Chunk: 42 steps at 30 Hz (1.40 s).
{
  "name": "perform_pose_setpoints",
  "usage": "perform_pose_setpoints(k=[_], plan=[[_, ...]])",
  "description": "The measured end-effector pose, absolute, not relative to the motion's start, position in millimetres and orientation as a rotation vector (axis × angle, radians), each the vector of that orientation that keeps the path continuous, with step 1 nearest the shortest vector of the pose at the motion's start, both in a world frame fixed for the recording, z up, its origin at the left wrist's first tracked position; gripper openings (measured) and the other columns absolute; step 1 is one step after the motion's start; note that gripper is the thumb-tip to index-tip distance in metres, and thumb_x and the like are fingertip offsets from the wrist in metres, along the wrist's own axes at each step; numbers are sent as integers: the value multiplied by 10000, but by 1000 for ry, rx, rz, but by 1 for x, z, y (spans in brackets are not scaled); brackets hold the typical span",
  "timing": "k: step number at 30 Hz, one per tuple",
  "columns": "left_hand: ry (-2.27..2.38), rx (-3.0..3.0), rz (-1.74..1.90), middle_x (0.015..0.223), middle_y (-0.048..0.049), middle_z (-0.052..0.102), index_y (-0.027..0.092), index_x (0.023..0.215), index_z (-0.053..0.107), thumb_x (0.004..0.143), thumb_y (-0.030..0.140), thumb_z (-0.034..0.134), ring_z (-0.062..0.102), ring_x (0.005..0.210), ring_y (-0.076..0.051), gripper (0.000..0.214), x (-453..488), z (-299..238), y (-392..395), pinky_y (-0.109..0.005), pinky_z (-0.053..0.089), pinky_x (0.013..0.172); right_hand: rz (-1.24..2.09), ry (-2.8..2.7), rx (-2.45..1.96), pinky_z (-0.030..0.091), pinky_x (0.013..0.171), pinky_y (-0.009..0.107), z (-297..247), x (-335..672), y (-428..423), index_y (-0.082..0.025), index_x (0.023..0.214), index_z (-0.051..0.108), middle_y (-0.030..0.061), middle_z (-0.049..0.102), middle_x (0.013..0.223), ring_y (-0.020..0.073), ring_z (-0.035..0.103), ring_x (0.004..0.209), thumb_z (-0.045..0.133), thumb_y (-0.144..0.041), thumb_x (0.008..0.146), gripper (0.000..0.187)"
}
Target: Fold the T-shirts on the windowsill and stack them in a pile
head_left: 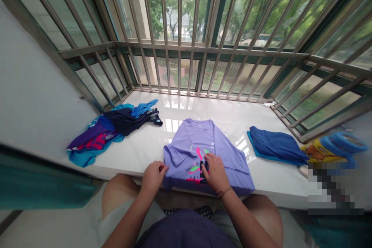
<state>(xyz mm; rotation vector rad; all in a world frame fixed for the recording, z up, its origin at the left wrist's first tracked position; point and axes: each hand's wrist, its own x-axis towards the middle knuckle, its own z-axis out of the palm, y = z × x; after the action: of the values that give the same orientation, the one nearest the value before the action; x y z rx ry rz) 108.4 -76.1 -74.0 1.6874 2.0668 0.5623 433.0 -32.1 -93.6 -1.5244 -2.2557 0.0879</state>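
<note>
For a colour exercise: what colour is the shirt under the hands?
Shirt: lavender, clearest in the head view.

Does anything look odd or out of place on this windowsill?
The crumpled heap of clothes on the windowsill looks untidy beside the flat lavender T-shirt and the folded blue garment. A small white scrap also sits alone in the far corner, too small to identify.

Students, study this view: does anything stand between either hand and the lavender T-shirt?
Nothing visible does. The left hand touches the near edge of the lavender T-shirt, and the right hand rests directly on its printed graphic.
</note>
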Motion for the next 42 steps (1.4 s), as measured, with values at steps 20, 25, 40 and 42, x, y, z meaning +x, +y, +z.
perform_pose_setpoints(k=[20, 25, 40, 42], plan=[[2040, 1467, 557, 707, -1, 688, 209, 748, 650, 983, 409, 630, 659, 727, -205, 309, 80, -66, -86, -281, 371, 671, 114, -2266, -1521, 370, 1236, 576, -92, 434, -32, -192, 1364, 625, 177, 647, 1449, 325, 572, 1391, 542, -347, 1045, 364], [2168, 1420, 440, 707, -2, 683, 222, 773, 611, 1014, 347, 580, 656, 709, -204, 273, 66, -64, -91, -285, 331, 633, 94, -2259, -1507, 357, 1240, 596, -93, 433, -31, -197, 1360, 631, 174, 649, 1452, 332, 571, 1394, 557, -345, 1038, 361], [2076, 1932, 765, 1139, -128, 730, 187, 1096, 726, 907, 142, 630, 685, 1090, -301, 217, 97, -70, -7, -427, 537, 1002, 122, -2235, -1477, 361, 1234, 598, -97, 434, -31, -214, 1345, 632, 168, 654, 1439, 330, 573, 1386, 572, -316, 1027, 340], [1875, 2057, 889, 1139, -117, 749, 207, 1036, 722, 905, 116, 595, 691, 1105, -293, 204, 94, -72, -4, -443, 547, 1022, 114, -2231, -1482, 361, 1237, 598, -97, 434, -31, -212, 1346, 631, 166, 654, 1440, 328, 574, 1386, 579, -309, 1023, 341]])
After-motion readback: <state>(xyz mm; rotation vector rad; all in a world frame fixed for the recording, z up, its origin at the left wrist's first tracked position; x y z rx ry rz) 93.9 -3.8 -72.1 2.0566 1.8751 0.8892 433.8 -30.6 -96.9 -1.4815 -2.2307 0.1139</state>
